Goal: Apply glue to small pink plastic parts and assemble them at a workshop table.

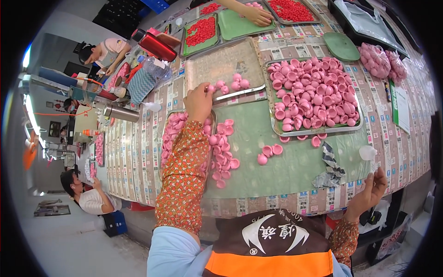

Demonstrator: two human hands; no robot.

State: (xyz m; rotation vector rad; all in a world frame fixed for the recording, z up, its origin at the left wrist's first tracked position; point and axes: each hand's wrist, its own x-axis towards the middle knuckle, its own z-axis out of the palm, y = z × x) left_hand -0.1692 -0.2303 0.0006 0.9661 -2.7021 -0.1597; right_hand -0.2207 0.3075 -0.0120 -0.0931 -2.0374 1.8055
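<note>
"Left hand (197, 104) first: what is it doing?"

"It's curling over the near-left corner of the pale tray (214, 64), its fingertips meeting the end one of several pink balls (236, 85). I can't tell whether they're pinching that ball or only touching it."

"And the other balls?"

"They're sitting in small clusters just right of those fingertips, along the tray's near edge."

"What's lying under that arm?"

"Pink cups (175, 131) are filling a tray beneath the left forearm, and more loose cups (222, 154) are spilling along its right side, on the green mat (290, 177)."

"Now the right hand (364, 198)?"

"It's rising at the mat's near-right corner, thumb and forefinger coming close together. Something pale is showing at the tips — too small to make out, so I can't tell if they're gripping it. A white bulb (368, 153) is standing just beyond them."

"Anything between the hands?"

"A crumpled wrapper (330, 168) is lying left of the right hand. Beyond it, a heaped tray (323, 131) is holding more pink cups."

"Whose hand is that, far beyond the left one?"

"A co-worker's hand (257, 17) — it's reaching over a green tray (233, 27), beside red pieces (200, 32)."
</note>
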